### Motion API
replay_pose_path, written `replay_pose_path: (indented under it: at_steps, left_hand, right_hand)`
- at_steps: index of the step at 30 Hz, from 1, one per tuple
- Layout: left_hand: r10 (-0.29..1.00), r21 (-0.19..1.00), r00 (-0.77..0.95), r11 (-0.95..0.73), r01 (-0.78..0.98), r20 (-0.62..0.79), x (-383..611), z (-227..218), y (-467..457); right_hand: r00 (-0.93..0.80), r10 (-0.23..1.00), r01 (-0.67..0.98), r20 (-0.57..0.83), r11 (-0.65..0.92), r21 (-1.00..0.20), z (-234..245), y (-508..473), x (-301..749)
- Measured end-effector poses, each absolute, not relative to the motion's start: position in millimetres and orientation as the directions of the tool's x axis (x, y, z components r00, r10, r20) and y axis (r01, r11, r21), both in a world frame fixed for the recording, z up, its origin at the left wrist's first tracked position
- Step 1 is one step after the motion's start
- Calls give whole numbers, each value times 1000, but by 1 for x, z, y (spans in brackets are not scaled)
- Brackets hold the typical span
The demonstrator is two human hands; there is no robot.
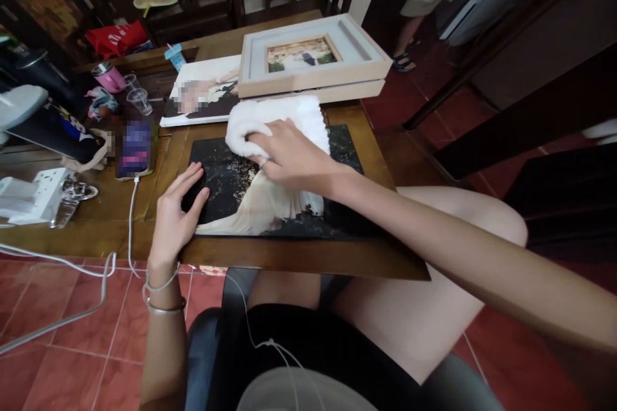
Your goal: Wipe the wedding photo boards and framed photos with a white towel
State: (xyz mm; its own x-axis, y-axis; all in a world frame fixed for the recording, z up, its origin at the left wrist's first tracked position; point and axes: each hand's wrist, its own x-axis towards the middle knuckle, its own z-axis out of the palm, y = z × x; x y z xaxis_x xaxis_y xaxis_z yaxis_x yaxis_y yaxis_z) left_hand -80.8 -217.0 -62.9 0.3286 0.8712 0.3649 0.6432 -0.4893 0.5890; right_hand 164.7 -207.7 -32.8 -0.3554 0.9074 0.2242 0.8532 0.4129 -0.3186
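Note:
A dark glossy photo print (226,183) lies flat on the wooden table (289,253) in front of me. My left hand (178,212) rests on its left edge with fingers spread, holding nothing. My right hand (284,154) presses down on a white folded towel (274,119) that lies on the print's upper part, fingers flat on the cloth.
Beyond the towel lie a second photo print (202,99) and a stack of pale picture frames (313,58). To the left are a phone (136,148) on a cable, a white power strip (36,196), cups and a pink tumbler (110,77). A person's legs (407,45) stand at the back right.

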Motion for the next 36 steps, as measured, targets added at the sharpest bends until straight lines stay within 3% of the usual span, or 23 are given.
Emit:
replay_pose_path:
  at_steps: [3,9,13,16,23,26,32,36]
  left_hand:
    - [878,590,320,-476,652,355,-79,-61,-218]
    - [884,587,329,-467,661,333,-78,-58,-219]
    - [888,577,332,-459,675,318,-78,-57,-220]
    - [891,577,335,-455,678,308,-79,-56,-220]
    - [884,575,330,-467,672,332,-81,-60,-218]
    - [882,582,333,-471,663,334,-80,-59,-218]
    - [886,581,333,-463,669,322,-79,-57,-219]
    - [883,574,337,-470,671,328,-80,-57,-219]
  right_hand:
    - [-374,894,855,246,435,-281,-38,-248,151]
    - [-553,721,684,418,679,-266,-46,-351,132]
    - [-600,739,672,306,673,-308,-40,-339,136]
    - [-588,782,732,205,623,-276,-35,-288,142]
    - [-427,886,846,180,462,-267,-24,-206,147]
    - [-417,889,843,188,455,-285,-25,-231,141]
    - [-560,807,712,188,585,-388,-29,-334,132]
    - [-602,778,664,181,613,-429,-23,-343,139]
